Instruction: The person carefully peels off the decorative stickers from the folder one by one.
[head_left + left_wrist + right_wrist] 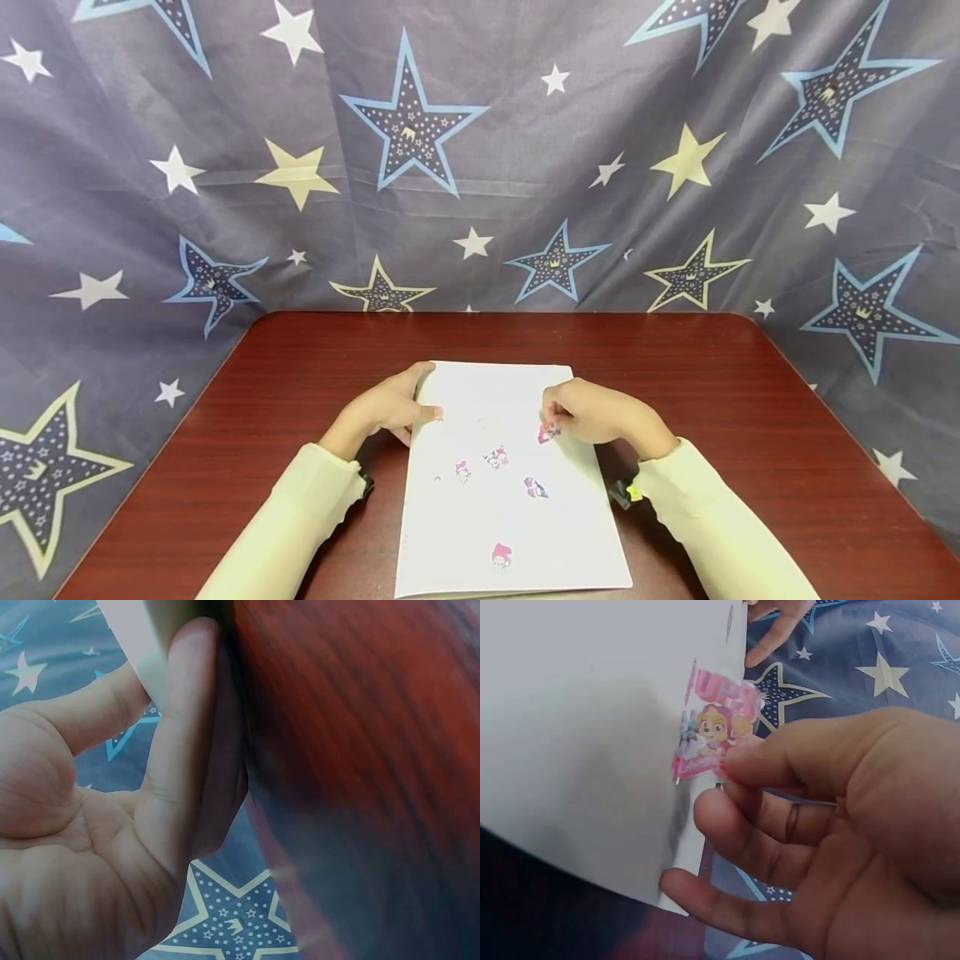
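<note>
A white paper booklet (457, 533) lies on the table, with several cartoon stickers on its page. Among them are one with a pink hood (501, 557) near the bottom and a purple-and-blue one (536, 488) right of the middle. My left hand (392, 406) grips the booklet's left edge, thumb on the page and fingers at the side and underneath. Between thumb and forefinger, my right hand (802, 802) pinches a clear-edged pink sticker (714, 727) with a cartoon puppy and letters. One edge of that sticker meets the page near its right side.
The dark red wooden table (300, 358) reaches back to a grey curtain (510, 150) printed with stars. A black strap (621, 494) with a yellow star shows at the right wrist.
</note>
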Demonstrator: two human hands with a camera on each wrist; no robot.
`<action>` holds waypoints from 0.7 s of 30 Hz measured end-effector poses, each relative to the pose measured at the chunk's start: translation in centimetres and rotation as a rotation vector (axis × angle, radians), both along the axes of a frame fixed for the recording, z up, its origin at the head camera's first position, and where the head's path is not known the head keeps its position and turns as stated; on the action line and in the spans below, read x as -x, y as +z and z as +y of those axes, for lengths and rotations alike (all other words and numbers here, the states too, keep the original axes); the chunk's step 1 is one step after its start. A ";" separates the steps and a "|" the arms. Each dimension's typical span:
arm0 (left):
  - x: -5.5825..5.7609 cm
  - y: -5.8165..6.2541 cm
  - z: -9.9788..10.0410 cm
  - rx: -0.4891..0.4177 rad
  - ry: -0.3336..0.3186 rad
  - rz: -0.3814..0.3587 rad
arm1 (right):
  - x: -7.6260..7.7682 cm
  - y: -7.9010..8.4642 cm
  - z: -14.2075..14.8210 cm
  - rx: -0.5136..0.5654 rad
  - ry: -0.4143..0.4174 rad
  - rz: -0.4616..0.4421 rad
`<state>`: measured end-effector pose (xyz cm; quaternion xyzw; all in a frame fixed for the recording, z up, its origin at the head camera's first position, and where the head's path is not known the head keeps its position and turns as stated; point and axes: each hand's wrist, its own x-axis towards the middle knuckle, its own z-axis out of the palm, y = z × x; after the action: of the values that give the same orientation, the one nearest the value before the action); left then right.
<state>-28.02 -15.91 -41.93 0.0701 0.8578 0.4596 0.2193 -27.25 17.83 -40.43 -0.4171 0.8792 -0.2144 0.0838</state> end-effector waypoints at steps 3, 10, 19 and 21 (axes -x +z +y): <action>0.0 0.0 0.0 0.004 0.003 -0.001 | 0.0 0.4 0.3 0.000 0.011 0.008; 0.0 0.1 0.0 -0.006 0.012 0.004 | 0.2 1.4 1.1 -0.051 -0.078 0.065; 0.0 -0.1 -0.1 -0.002 0.014 -0.004 | 0.6 2.1 2.2 -0.124 -0.205 0.021; 0.0 -0.1 -0.1 -0.007 0.014 -0.009 | 0.7 2.3 2.7 -0.153 -0.248 0.066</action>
<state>-28.03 -16.04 -42.05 0.0627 0.8557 0.4644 0.2194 -27.91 20.48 -38.14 -0.3045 0.9400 -0.1418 0.0590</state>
